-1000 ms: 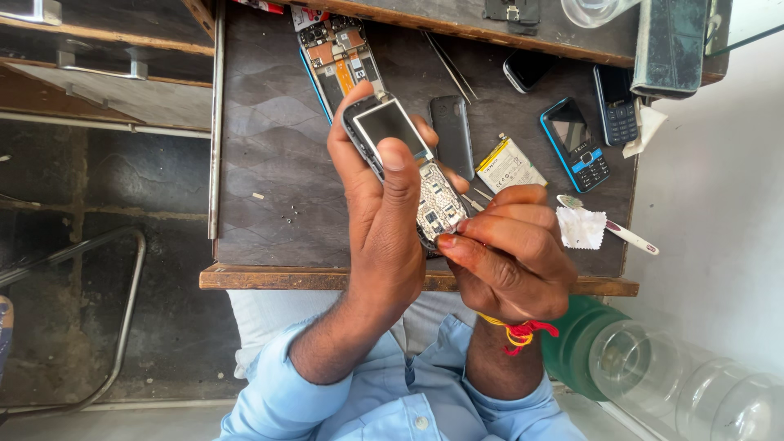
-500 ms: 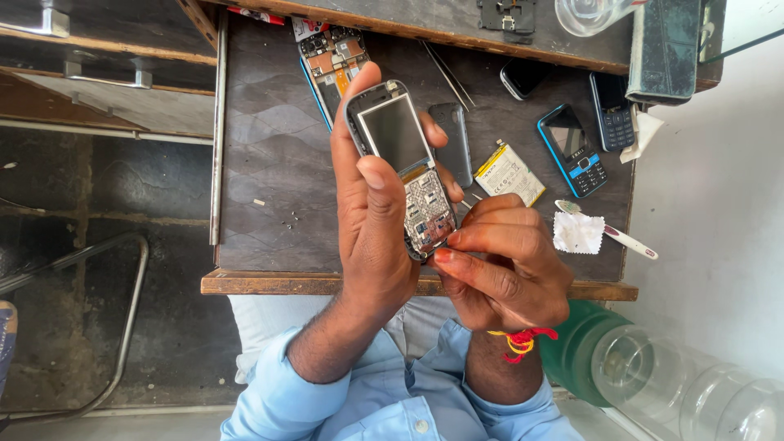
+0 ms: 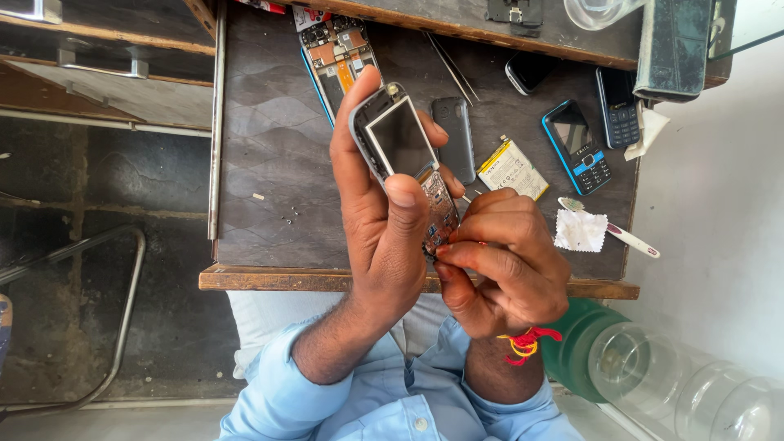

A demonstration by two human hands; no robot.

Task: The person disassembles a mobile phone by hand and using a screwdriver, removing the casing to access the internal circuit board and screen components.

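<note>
Over a dark wooden workbench (image 3: 269,163), a left hand (image 3: 376,237) grips a grey keypad phone with its cover stripped (image 3: 404,159), while the right hand (image 3: 506,261) pinches at its lower end; a yellow-labelled flat battery (image 3: 513,169) lies just beyond, right.

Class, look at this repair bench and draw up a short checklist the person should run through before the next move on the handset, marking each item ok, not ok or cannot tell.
1. Left hand grips the grey handset firmly, thumb across its front: ok.
2. Handset held up above the dark bench top, not lying on it: ok.
3. Right hand fingertips at the handset's lower end: ok.
4. Tool in the right hand: cannot tell, hidden by the fingers.
5. Tweezers lying on the bench beyond the hands: ok.
6. Battery lies apart from the handset: ok.
</note>
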